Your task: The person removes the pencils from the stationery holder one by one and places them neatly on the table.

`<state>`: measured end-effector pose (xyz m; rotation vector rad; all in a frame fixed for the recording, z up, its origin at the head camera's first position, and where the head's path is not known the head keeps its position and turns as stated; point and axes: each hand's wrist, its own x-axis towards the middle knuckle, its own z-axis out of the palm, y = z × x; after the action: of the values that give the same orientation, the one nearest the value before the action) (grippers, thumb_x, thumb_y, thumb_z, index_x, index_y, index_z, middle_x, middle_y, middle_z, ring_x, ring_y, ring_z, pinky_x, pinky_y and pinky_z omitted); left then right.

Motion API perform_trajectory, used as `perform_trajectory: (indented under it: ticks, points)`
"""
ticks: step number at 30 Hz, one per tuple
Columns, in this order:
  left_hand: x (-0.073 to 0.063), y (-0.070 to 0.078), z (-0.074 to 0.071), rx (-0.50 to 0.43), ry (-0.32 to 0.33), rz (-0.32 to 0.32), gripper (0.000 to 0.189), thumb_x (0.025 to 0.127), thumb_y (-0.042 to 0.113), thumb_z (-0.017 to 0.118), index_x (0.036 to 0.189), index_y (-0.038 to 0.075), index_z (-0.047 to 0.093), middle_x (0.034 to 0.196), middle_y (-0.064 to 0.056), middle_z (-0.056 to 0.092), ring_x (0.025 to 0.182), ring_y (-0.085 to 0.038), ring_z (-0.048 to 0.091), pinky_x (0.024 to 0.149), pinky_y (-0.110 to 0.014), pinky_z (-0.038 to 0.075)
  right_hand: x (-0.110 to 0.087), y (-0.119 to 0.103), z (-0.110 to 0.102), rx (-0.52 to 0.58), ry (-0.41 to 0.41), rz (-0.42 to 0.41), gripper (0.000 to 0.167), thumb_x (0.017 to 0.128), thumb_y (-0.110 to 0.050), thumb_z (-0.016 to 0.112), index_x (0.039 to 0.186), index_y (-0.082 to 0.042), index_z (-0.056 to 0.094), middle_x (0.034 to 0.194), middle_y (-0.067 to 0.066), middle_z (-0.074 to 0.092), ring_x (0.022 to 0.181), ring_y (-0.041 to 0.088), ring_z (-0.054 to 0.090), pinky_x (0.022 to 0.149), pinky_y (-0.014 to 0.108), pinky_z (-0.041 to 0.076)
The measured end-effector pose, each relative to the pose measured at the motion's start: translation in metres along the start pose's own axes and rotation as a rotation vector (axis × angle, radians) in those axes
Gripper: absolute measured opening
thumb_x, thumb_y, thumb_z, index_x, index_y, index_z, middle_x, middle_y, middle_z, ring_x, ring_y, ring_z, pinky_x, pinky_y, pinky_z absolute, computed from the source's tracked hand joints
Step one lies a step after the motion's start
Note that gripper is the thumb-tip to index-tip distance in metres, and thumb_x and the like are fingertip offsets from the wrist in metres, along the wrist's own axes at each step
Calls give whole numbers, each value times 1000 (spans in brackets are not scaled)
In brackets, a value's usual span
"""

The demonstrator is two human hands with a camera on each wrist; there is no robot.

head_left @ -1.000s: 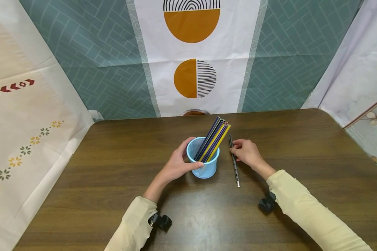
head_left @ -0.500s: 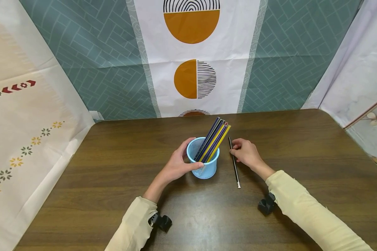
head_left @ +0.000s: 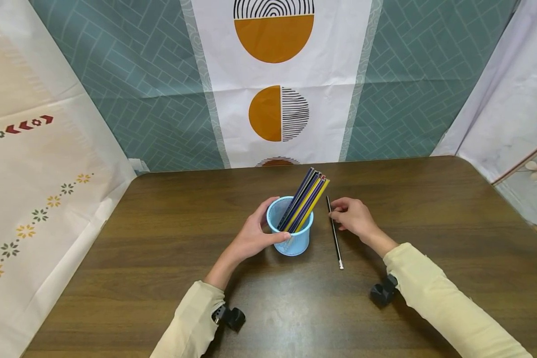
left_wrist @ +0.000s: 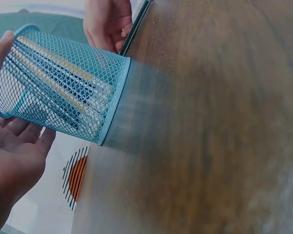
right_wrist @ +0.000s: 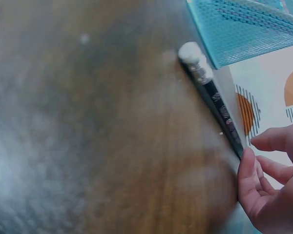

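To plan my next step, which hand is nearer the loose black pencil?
Right. The right hand is at the black pencil, by its far half; the left hand is farther, holding the blue mesh cup.

PLACE: indoors, a draped tabletop nook, home or studio unclear | here's the wood-grain table [head_left: 147, 258] | behind it, a teal brick-patterned hanging [head_left: 147, 74] | flower-patterned cream cloth [head_left: 36, 169] left, marble-look sheet [head_left: 514, 99] right

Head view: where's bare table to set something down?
Bare table: left of the left hand, right of the right hand, and the near middle between the sleeves. Crowded: the gap between pencil cup and right hand, where the black pencil is.
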<state>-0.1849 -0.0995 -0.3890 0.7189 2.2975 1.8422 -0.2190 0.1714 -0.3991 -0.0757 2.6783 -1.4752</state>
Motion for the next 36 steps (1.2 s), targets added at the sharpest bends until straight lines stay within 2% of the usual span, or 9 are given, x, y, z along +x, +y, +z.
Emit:
perform_trajectory:
  ticks: [5, 13, 18, 22, 28, 36]
  points:
    - [0, 0, 0, -7, -2, 2, 82, 78, 8, 80, 146, 5, 34, 134, -15, 50, 116, -29, 52, 100, -46, 41, -3, -7, -6, 54, -18, -18, 26, 93, -6, 60, 114, 9, 60, 95, 15, 60, 76, 21, 56, 63, 27, 53]
    - [1, 0, 0, -22, -6, 6, 81, 78, 8, 79, 146, 5, 34, 134, -16, 50, 116, -30, 52, 100, -47, 41, -10, -27, -16, 174, -85, -74, 31, 93, -10, 62, 116, 10, 59, 109, 18, 62, 94, 26, 58, 73, 25, 53]
    - [1, 0, 0, -17, -7, 6, 82, 78, 9, 80, 146, 6, 34, 134, -15, 50, 116, -28, 52, 100, -46, 41, -16, -35, -18, 239, -147, -103, 30, 92, -12, 64, 114, 8, 60, 109, 15, 63, 100, 35, 57, 82, 34, 53]
    - [1, 1, 0, -17, -9, 8, 83, 78, 11, 81, 146, 6, 34, 134, -15, 50, 116, -28, 52, 100, -46, 41, -21, -38, -16, 265, -174, -122, 30, 92, -13, 66, 114, 6, 62, 110, 15, 64, 98, 32, 58, 86, 40, 52]
    - [0, 1, 0, -9, -5, -8, 83, 78, 10, 81, 146, 6, 34, 134, -15, 49, 116, -28, 51, 100, -46, 41, -24, -41, -14, 265, -186, -141, 29, 91, -14, 68, 112, 5, 63, 110, 17, 66, 92, 23, 60, 86, 44, 50]
    - [0, 1, 0, -19, -7, 10, 83, 78, 11, 81, 146, 5, 34, 133, -15, 50, 115, -29, 52, 99, -46, 41, -26, -48, -11, 283, -175, -170, 25, 88, -13, 71, 105, 5, 66, 98, 9, 68, 83, 20, 60, 77, 38, 52]
